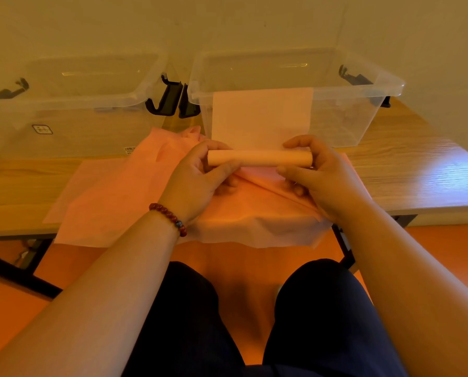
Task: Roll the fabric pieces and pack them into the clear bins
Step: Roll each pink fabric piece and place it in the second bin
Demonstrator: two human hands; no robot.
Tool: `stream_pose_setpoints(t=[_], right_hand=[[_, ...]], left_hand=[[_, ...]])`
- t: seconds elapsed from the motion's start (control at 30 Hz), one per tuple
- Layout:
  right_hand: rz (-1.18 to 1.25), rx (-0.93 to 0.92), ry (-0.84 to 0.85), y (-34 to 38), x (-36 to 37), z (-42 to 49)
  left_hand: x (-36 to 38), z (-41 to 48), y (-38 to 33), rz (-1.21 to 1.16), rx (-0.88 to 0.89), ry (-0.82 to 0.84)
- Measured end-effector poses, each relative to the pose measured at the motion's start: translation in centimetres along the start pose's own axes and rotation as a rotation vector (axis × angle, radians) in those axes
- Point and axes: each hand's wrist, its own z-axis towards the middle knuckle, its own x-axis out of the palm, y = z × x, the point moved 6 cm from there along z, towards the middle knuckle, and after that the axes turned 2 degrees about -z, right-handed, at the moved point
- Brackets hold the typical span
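Above loose pink fabric sheets (113,197) on the wooden table (417,172), the left hand (197,178) and right hand (319,172) pinch the ends of a half-rolled pink fabric roll (260,158), its unrolled tail (262,118) lying against the right clear bin (363,110), beside the left clear bin (64,104).

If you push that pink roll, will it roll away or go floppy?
The pink roll is round, so it would probably roll easily. Its loose end lies up against the right bin, so it may unwind. It looks thin and light, like the crumpled sheets under it.
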Motion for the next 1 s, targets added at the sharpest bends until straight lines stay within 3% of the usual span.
stream_pose_setpoints(t=[1.0], right_hand=[[0.031, -0.038, -0.017, 0.05, -0.18, -0.08]], left_hand=[[0.16, -0.09, -0.02, 0.033, 0.009, 0.011]])
